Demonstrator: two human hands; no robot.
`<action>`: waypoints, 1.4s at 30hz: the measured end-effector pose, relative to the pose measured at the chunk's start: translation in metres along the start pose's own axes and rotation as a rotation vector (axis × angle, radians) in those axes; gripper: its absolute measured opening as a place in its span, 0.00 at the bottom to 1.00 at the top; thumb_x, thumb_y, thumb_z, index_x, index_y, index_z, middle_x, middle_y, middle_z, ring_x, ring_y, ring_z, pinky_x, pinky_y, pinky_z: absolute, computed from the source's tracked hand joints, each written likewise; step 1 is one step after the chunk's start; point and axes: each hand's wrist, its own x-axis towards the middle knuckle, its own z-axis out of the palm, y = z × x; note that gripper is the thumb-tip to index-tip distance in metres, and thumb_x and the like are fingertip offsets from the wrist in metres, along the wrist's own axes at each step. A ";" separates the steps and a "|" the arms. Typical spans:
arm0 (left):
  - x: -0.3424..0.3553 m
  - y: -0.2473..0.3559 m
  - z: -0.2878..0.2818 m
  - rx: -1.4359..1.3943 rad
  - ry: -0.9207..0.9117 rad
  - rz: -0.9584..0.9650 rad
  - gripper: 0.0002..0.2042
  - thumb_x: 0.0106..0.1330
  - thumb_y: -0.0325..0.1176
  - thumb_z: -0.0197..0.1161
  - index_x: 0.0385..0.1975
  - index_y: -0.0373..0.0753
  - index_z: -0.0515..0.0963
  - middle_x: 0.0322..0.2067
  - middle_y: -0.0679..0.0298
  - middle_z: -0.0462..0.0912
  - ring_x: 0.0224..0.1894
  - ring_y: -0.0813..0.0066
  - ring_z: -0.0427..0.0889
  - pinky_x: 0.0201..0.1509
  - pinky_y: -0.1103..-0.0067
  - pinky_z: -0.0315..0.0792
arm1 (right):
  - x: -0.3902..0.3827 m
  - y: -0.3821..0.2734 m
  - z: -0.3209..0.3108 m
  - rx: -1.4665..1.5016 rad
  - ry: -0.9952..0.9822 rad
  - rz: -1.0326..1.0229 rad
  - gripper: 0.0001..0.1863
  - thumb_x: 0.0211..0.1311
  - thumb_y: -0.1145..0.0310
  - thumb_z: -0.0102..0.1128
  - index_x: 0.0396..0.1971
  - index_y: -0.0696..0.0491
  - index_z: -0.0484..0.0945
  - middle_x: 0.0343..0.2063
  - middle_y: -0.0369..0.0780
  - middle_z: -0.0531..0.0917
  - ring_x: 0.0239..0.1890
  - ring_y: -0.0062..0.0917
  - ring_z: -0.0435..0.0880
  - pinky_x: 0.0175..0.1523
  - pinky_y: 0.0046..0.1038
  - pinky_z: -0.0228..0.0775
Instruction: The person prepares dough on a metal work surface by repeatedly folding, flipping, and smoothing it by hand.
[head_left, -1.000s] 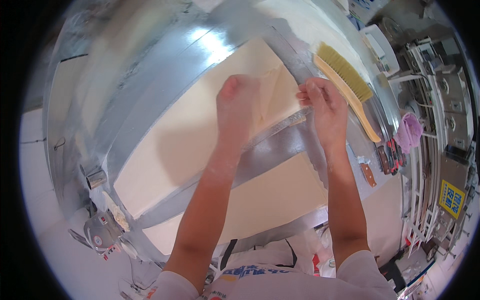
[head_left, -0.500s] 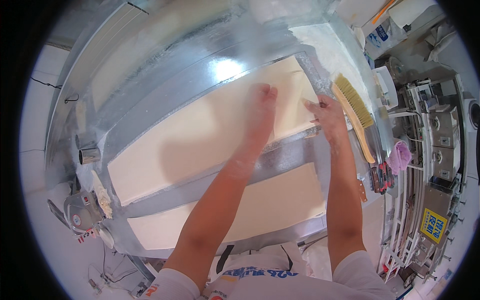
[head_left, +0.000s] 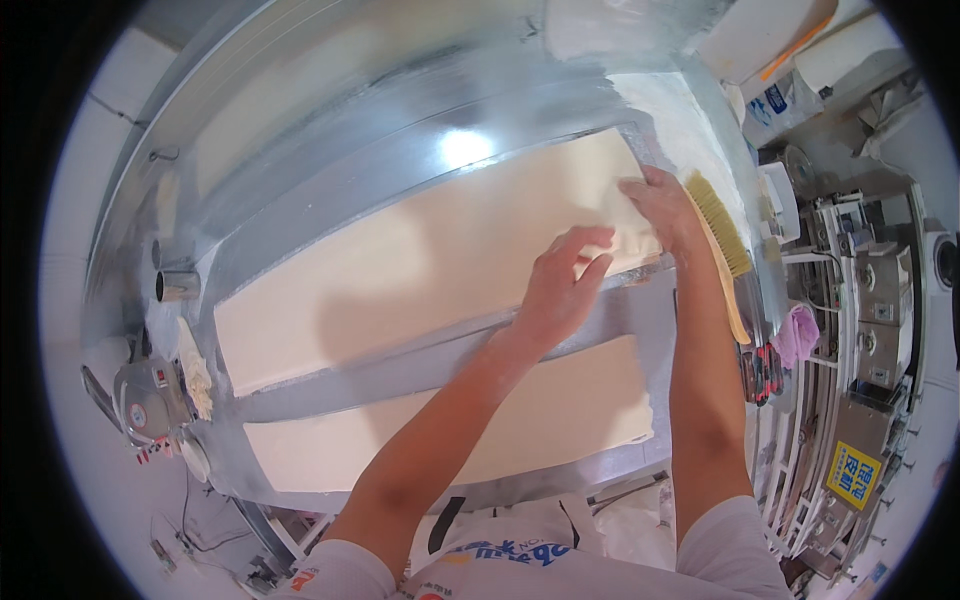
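Note:
A long, pale sheet of dough (head_left: pixel 400 270) lies slanted across the metal worktable. My right hand (head_left: pixel 664 208) is closed at its right end, thumb on the dough and fingers over the edge. Above the near right corner is my left hand (head_left: pixel 566 288), open, with thumb and forefinger apart and the other fingers curled. Beneath it the dough corner looks puckered; whether the hand touches it I cannot tell. A second, narrower dough sheet (head_left: pixel 560 400) lies nearer me, partly behind my left forearm.
A wooden-handled bench brush (head_left: pixel 718 235) lies right of my right hand. White flour (head_left: pixel 675 115) is spread at the far right. On the left stand a metal cup (head_left: pixel 178 286), dough scraps (head_left: pixel 194 372) and a scale-like device (head_left: pixel 150 402). A pink cloth (head_left: pixel 797 335) hangs at the right edge.
My left hand has come off the middle of the sheet, moving right and nearer me, its fingers now apart. My right hand stays at the right end, where the folded-looking dough now lies flatter.

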 end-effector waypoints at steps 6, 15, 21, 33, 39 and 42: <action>-0.070 -0.039 -0.103 -0.023 0.078 -0.199 0.08 0.79 0.30 0.63 0.51 0.37 0.83 0.46 0.65 0.90 0.51 0.76 0.86 0.57 0.77 0.79 | 0.000 -0.022 0.050 -0.070 0.143 -0.020 0.21 0.73 0.66 0.64 0.58 0.65 0.84 0.39 0.38 0.90 0.40 0.22 0.85 0.49 0.29 0.78; -0.071 -0.076 -0.265 -0.511 0.508 -0.011 0.11 0.80 0.34 0.62 0.53 0.37 0.84 0.42 0.69 0.87 0.42 0.79 0.83 0.51 0.81 0.77 | -0.054 -0.114 0.322 -0.187 0.132 -0.642 0.14 0.78 0.69 0.58 0.50 0.61 0.87 0.34 0.37 0.89 0.37 0.23 0.84 0.46 0.30 0.79; -0.128 -0.075 -0.383 -0.398 0.647 0.136 0.18 0.84 0.38 0.53 0.67 0.38 0.73 0.60 0.63 0.79 0.61 0.71 0.75 0.66 0.74 0.69 | -0.313 -0.186 0.528 -0.399 -0.548 -0.822 0.20 0.81 0.63 0.58 0.64 0.58 0.77 0.33 0.48 0.86 0.37 0.43 0.88 0.44 0.40 0.82; -0.489 0.058 -0.587 -0.555 0.985 0.617 0.26 0.87 0.40 0.46 0.80 0.39 0.61 0.78 0.60 0.66 0.81 0.64 0.60 0.83 0.67 0.56 | -0.392 0.067 0.698 1.273 -0.738 0.628 0.19 0.86 0.64 0.52 0.67 0.58 0.75 0.62 0.44 0.84 0.65 0.33 0.82 0.70 0.40 0.76; -0.648 0.051 -0.670 -0.055 1.486 0.414 0.26 0.87 0.40 0.46 0.80 0.39 0.60 0.78 0.59 0.64 0.81 0.63 0.58 0.84 0.67 0.56 | -0.357 0.042 0.870 1.504 -0.603 0.617 0.23 0.86 0.64 0.51 0.73 0.57 0.71 0.67 0.43 0.81 0.69 0.33 0.79 0.72 0.40 0.76; -0.710 0.049 -0.696 0.102 1.634 0.282 0.26 0.87 0.40 0.46 0.80 0.39 0.59 0.79 0.59 0.63 0.82 0.63 0.58 0.84 0.67 0.55 | -0.352 0.030 0.909 1.451 -0.628 0.605 0.24 0.85 0.65 0.53 0.73 0.58 0.71 0.68 0.43 0.81 0.69 0.33 0.80 0.72 0.40 0.76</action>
